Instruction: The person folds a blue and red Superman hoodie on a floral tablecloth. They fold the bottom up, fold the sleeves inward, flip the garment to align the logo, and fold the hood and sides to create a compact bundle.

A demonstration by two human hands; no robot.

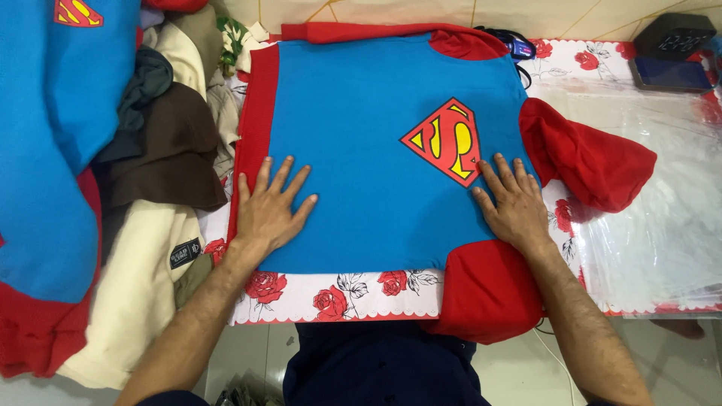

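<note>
Closest to me I see a dark navy garment on the person's front at the bottom edge, and just above it the scalloped border of a white tablecloth (353,297) printed with red roses. On that cloth lies a blue sweatshirt (361,150) of soft, matte knit, spread flat with its front up. Its hem band is red, its sleeves are red, and a red and yellow diamond-shaped emblem (445,140) sits on the chest. My left hand (267,210) rests palm down on the blue fabric near the hem band, fingers spread and released, gripping nothing. My right hand (515,207) lies flat the same way just below the emblem, open and pressing the cloth. One red sleeve (489,289) is folded and hangs over the table's near edge beside my right wrist; the other (587,162) bunches in rounded folds to the right. Left of the sweatshirt I see a heap of clothes (150,165), cream, brown and grey, with another blue garment (53,135) draped alongside. A clear, glossy plastic sheet (662,195) covers the table's right side. Farther back sit a dark tablet (671,75) and a black boxy clock (671,36).
</note>
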